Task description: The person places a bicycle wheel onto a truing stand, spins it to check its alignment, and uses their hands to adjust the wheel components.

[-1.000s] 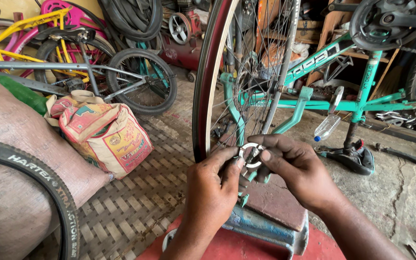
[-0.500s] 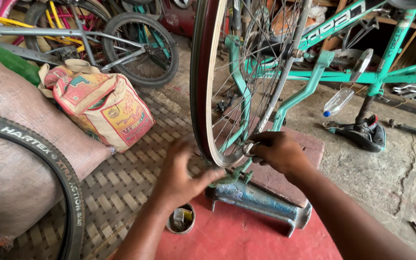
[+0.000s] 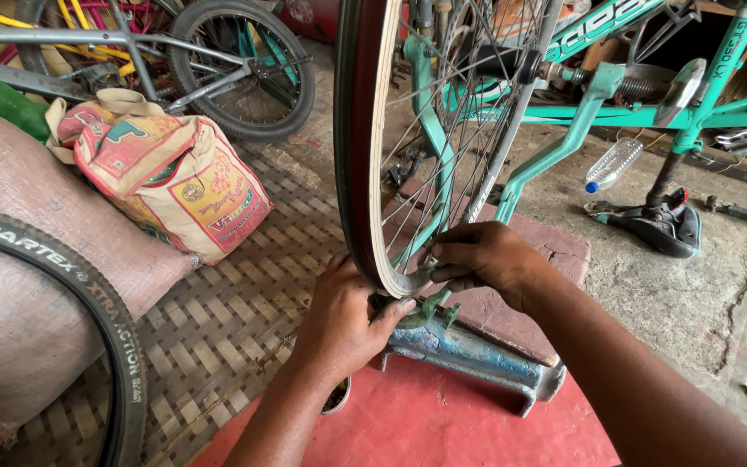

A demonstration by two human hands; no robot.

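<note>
A spoked bicycle wheel (image 3: 365, 147) with a bare rim stands upright in a blue truing stand (image 3: 469, 359) on a red surface (image 3: 425, 424). My left hand (image 3: 343, 324) presses against the bottom of the rim from the left, thumb on the stand's green jaw (image 3: 430, 310). My right hand (image 3: 486, 259) pinches the rim's lower edge among the spokes; whether it holds a small tool is hidden by the fingers.
A printed sack bag (image 3: 166, 177) lies on a woven mat (image 3: 218, 320) to the left, beside a loose tyre (image 3: 88, 303). A teal bicycle frame (image 3: 581, 112) stands upside down behind the wheel, with a plastic bottle (image 3: 613, 163) on the cracked concrete. Other bicycles (image 3: 218, 60) stand at the back left.
My left hand has come up from near the small tin on the red surface to the bottom of the rim. My right hand stays at the rim. The view has tilted down.
</note>
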